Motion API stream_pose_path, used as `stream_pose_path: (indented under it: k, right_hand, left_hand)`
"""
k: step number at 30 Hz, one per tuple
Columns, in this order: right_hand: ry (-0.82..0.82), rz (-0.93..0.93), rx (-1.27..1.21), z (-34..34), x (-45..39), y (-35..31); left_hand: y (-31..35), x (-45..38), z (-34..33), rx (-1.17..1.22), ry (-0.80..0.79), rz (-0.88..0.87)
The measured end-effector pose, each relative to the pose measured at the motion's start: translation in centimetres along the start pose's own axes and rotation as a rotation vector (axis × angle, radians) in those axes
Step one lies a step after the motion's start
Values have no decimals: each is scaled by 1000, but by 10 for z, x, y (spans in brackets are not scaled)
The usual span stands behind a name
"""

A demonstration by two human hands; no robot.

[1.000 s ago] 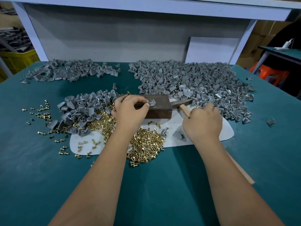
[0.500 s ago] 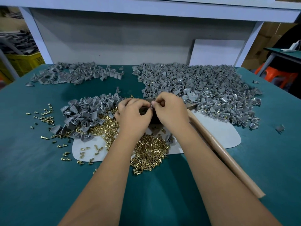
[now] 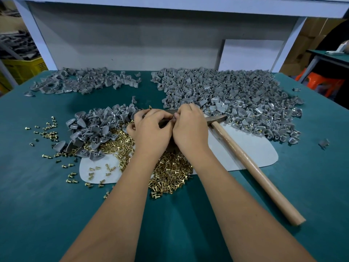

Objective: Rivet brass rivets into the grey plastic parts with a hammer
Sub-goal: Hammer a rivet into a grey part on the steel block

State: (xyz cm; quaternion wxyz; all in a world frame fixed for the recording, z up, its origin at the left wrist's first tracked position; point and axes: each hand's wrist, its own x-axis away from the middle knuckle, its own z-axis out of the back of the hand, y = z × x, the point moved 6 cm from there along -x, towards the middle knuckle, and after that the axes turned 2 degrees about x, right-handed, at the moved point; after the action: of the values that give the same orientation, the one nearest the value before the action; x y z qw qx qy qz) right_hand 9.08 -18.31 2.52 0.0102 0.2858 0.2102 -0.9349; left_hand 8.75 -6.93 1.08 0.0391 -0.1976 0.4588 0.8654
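At bench centre we bring both hands together, left hand (image 3: 151, 129) and right hand (image 3: 188, 127), fingers curled, pinching something too small to identify. Hammer (image 3: 245, 157) lies at 3 o'clock; rivets (image 3: 170, 178) at 6; grey parts (image 3: 226, 99) at 1.

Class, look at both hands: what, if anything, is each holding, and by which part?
The left hand and right hand meet fingertip to fingertip, pinching something small between them; what it is cannot be told. The hammer lies unheld.

Left hand (image 3: 151, 129), right hand (image 3: 190, 127) touching, fingers curled
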Motion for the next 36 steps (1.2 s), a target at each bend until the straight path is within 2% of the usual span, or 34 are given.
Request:
stream_pose_path:
  k: [8, 13, 16, 18, 19, 21, 22, 24, 27, 34, 36]
  right_hand:
    - [6, -37, -85, -1, -1, 2]
    - [-73, -54, -93, 0, -3, 3]
    - [-201, -140, -318, 10, -4, 9]
    - [-182, -232, -434, 28, -2, 21]
    - [-147, -255, -363, 40, 1, 30]
    - [-98, -224, 40, 63, 9, 49]
    - [-112, -200, 265, 71, 15, 56]
    - [-233, -215, 520, 73, 29, 68]
    - [-400, -292, 567, 61, 45, 77]
    - [-353, -393, 408, 59, 35, 80]
    - [-273, -377, 378, 69, 31, 78]
  left_hand:
    - [0, 3, 0, -26, 34, 27]
    - [-2, 3, -1, -22, 3, 27]
    - [-2, 2, -1, -6, -21, 43]
    - [-3, 2, -1, 2, -28, 53]
    - [-4, 2, -1, 7, -30, 59]
    - [-5, 2, -2, 17, -36, 66]
    - [-5, 2, -2, 21, -40, 66]
    - [-6, 2, -2, 20, -44, 67]
    - [-6, 2, -3, 0, -40, 72]
    - [-7, 7, -1, -43, 21, 80]
    - [-6, 7, -1, -64, 39, 80]
